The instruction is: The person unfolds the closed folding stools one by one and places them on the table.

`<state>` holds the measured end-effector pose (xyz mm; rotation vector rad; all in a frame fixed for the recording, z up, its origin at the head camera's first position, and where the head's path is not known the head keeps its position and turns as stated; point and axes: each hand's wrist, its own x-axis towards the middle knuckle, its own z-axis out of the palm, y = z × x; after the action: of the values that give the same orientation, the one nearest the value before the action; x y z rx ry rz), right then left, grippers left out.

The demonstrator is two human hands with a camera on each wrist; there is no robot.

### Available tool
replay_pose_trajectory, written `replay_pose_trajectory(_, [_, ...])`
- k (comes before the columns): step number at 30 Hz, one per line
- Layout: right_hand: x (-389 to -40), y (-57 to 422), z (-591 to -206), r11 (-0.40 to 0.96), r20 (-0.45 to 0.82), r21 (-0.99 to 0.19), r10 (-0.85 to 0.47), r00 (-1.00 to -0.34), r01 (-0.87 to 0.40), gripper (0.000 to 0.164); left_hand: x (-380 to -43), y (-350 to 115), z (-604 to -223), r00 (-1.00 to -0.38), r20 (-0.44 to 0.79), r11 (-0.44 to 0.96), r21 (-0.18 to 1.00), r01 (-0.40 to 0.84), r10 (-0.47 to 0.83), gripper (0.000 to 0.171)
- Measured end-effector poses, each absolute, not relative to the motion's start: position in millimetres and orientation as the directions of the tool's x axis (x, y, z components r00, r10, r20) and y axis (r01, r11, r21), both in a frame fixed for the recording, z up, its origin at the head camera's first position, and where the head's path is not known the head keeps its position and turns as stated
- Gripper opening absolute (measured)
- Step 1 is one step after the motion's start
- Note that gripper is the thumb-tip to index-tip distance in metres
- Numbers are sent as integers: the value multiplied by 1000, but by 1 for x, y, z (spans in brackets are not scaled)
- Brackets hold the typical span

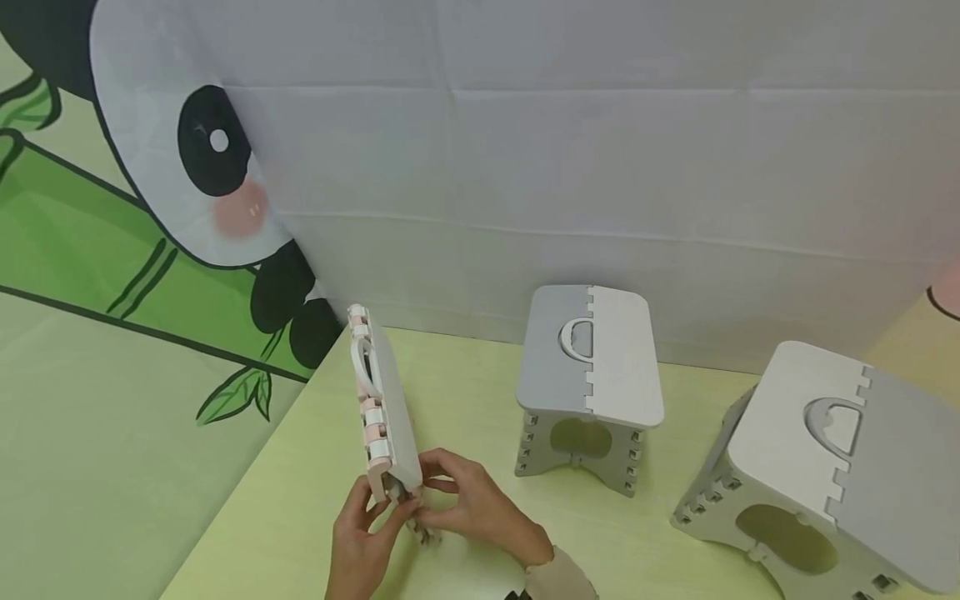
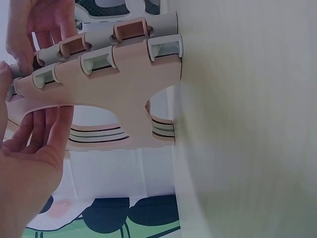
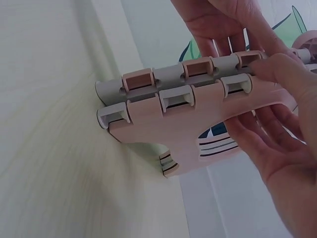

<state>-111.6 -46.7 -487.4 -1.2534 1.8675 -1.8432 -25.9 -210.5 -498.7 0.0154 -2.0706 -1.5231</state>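
A folding stool [image 1: 399, 404], folded flat, stands on edge on the left of the table, its handle [image 1: 365, 367] facing left. My left hand [image 1: 358, 542] grips its near end from the left. From the right, my right hand [image 1: 472, 507] holds the same end, the two thumbs close together. In the left wrist view, fingers of the left hand reach behind the pink leg panel [image 2: 133, 74] at its curved cutout. The right wrist view shows grey hinge sleeves alternating with pink ones along the leg panel [image 3: 148, 131], with the right thumb at the hinge row.
An unfolded grey-and-white stool [image 1: 622, 358] stands at the back middle of the pale wooden table [image 1: 457, 367]. Another unfolded stool [image 1: 795, 425] is nearer on the right. Behind the table hangs a white cloth [image 1: 562, 167] with a printed panda and bamboo at left.
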Motion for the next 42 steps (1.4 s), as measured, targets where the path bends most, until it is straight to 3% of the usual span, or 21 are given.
replay_pose_trajectory(7, [-116,-44,-490,-175,434,-875,-698,-569,-452,47,-26,-211,-498,-837,437,362,877,316,-330,51])
replay_pose_trajectory(15, [-120,-39,-492,-172,426,-880,-699,-575,-443,55,-26,-212,-499,-824,490,377,848,373,-285,46])
replay_pose_trajectory(25, [-122,-32,-490,-171,426,-879,-701,-572,-445,50,-25,-212,-497,-834,453,394,862,319,-316,46])
replay_pose_trajectory(42, [-126,-27,-491,-204,461,-862,-696,-550,-465,50,-25,-217,-498,-811,502,404,837,369,-299,45])
